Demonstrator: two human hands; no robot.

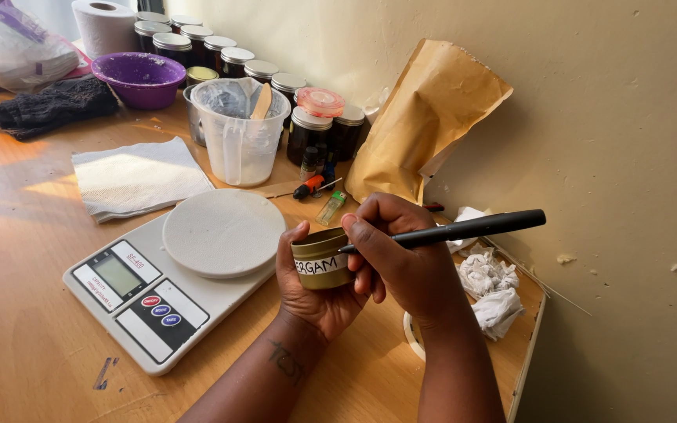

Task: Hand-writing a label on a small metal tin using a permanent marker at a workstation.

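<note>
From the head camera, the left hand (315, 294) cups one small gold tin (320, 258) from below, just to the right of the white kitchen scale (168, 270). Its thumb rests on the tin's near-left rim and its fingers curl around the underside and far side, so the tin sits sideways in the palm with a white label strip facing the camera. The right hand (401, 262) lies across the tin's right side, fingers pressed together and pinching one black pen (452, 229); the pen's tip touches the label, and its barrel points away to the right.

There is one scale, with one round white platter. Behind the scale stand one clear plastic measuring jug (240, 133) with a wooden stick in it, one purple bowl (139, 78) and a row of about a dozen dark lidded jars (233, 63). One brown paper bag (421, 125) leans on the wall right of the jug. One folded white cloth (136, 176) lies left of the jug. About three crumpled paper wads (487, 274) lie right of the hands.
</note>
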